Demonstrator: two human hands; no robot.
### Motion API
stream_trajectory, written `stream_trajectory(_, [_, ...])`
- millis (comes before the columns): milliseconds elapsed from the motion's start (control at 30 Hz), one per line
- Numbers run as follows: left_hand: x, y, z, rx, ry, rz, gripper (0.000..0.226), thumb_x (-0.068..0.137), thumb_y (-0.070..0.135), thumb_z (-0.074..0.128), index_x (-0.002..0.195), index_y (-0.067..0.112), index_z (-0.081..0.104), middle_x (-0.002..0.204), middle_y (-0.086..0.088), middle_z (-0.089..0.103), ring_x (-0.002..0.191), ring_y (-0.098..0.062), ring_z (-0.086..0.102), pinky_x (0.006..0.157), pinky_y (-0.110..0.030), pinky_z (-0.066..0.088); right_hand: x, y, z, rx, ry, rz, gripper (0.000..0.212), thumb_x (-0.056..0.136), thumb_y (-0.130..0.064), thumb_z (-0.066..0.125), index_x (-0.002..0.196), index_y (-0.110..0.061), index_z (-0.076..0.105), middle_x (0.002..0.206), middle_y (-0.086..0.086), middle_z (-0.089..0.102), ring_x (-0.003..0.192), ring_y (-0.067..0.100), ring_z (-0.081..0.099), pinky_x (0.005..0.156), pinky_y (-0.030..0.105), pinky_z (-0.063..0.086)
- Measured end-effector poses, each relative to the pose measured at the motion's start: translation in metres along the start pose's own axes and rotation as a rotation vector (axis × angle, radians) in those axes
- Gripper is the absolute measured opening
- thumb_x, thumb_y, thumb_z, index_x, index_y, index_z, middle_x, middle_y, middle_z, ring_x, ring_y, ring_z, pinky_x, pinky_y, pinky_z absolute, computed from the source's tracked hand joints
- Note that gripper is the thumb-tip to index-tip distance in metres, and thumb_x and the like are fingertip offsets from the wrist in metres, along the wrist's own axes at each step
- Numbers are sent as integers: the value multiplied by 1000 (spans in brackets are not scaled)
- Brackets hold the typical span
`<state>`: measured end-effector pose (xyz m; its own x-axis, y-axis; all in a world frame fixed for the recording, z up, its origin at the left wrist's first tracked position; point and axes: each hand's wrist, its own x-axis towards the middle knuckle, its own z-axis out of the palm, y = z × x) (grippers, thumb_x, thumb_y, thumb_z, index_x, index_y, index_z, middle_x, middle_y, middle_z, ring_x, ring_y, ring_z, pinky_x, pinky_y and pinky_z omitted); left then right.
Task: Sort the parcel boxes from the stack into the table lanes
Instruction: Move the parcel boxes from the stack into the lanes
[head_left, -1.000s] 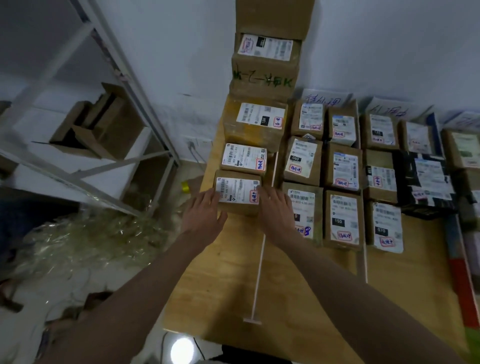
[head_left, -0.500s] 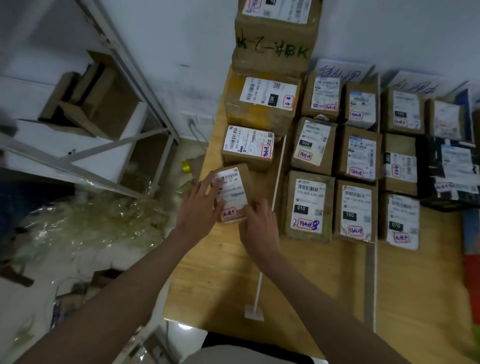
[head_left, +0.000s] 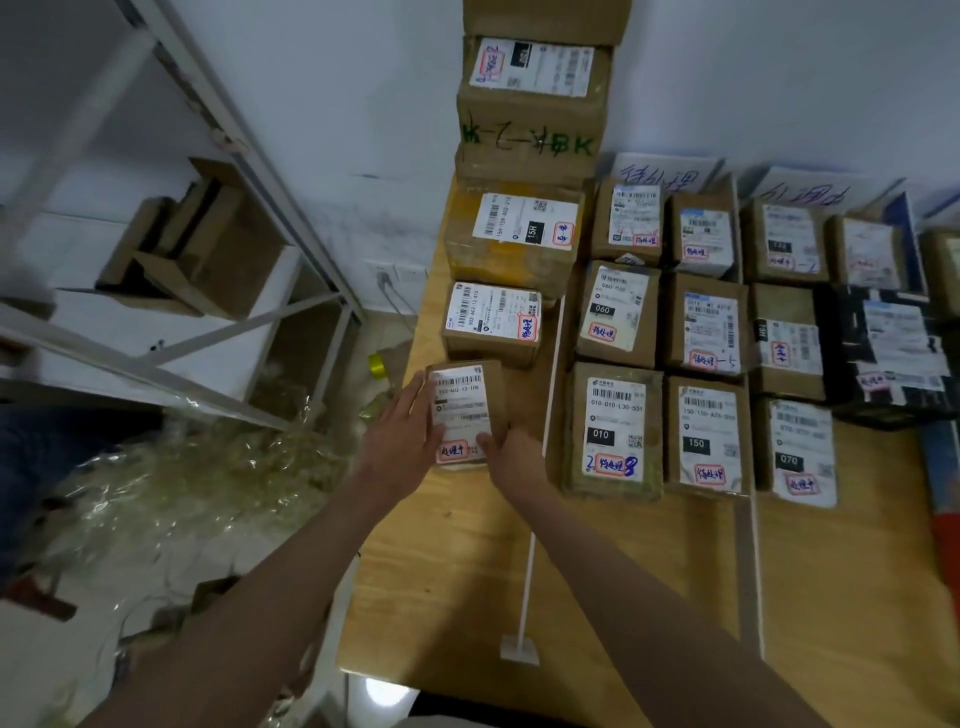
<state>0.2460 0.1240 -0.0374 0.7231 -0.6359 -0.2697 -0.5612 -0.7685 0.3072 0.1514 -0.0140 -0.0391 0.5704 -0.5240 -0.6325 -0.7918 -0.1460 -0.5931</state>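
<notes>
A small brown parcel box (head_left: 465, 410) with a white label and a red stamp sits at the near end of the leftmost lane on the wooden table (head_left: 457, 587). My left hand (head_left: 397, 444) holds its left side, fingers curled over the label. My right hand (head_left: 511, 460) grips its near right corner with the thumb on the label. Behind it in the same lane stand two more labelled boxes (head_left: 491, 325), then a tall stack of boxes (head_left: 535, 98) against the wall.
White divider strips (head_left: 535, 545) split the table into lanes. The lanes to the right hold several labelled boxes (head_left: 615, 431). A metal shelf frame (head_left: 249, 171) with cardboard stands at left. Crumpled clear plastic (head_left: 197, 478) covers the floor beside the table's left edge.
The small box, first lying label-wide against the box behind it, has been turned a quarter turn and drawn slightly nearer. Both hands stayed on it. The camera dipped and shifted.
</notes>
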Motion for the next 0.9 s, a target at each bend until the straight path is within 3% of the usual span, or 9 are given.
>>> stream_trajectory(100, [-7, -5, -9, 48, 15, -39, 64, 103, 48, 35, 156, 18, 18, 164, -2, 15, 147, -25, 26, 116, -43, 28, 1, 0, -2, 21, -8, 0, 32, 99, -31, 57, 112, -2, 62, 113, 13, 69, 98, 25, 67, 79, 33, 56])
stream_trajectory(267, [-19, -8, -35, 100, 88, -26, 60, 100, 48, 38, 151, 19, 30, 157, -4, 31, 141, -27, 35, 114, -44, 31, -22, -7, -7, 38, 28, -26, 33, 97, -31, 60, 110, -1, 65, 109, 13, 70, 96, 26, 68, 85, 40, 58])
stream_trajectory(433, [-40, -3, -64, 157, 167, 28, 57, 100, 45, 38, 149, 15, 34, 155, -8, 35, 141, -26, 35, 115, -44, 29, -63, -9, -27, 129, 32, -45, 37, 98, -32, 59, 115, 0, 62, 112, 13, 68, 103, 26, 67, 91, 41, 57])
stream_trajectory(533, [-53, 7, -78, 176, 175, 70, 59, 100, 47, 37, 151, 16, 32, 156, -7, 34, 141, -27, 34, 117, -44, 27, -89, -8, -47, 203, 40, -53, 31, 98, -29, 60, 109, 0, 64, 110, 14, 70, 96, 24, 68, 84, 35, 59])
stream_trajectory(633, [-67, 20, -87, 228, 179, 128, 62, 100, 52, 33, 152, 18, 30, 158, -4, 33, 143, -24, 32, 118, -44, 26, -115, -8, -71, 243, 123, -55, 33, 97, -31, 61, 109, -1, 64, 109, 14, 70, 86, 21, 65, 68, 25, 54])
stream_trajectory(767, [-87, 44, -93, 264, 205, 191, 61, 101, 53, 32, 152, 19, 33, 157, -3, 35, 142, -23, 34, 116, -42, 26, -145, 2, -102, 305, 235, -25, 38, 97, -30, 61, 119, 0, 64, 116, 13, 68, 101, 26, 65, 86, 36, 56])
stream_trajectory(900, [-105, 69, -91, 260, 186, 316, 59, 102, 48, 34, 149, 12, 36, 153, -7, 38, 138, -25, 37, 115, -40, 26, -174, 23, -122, 323, 321, 3, 40, 96, -31, 62, 122, 0, 63, 109, 10, 66, 95, 24, 62, 72, 31, 53])
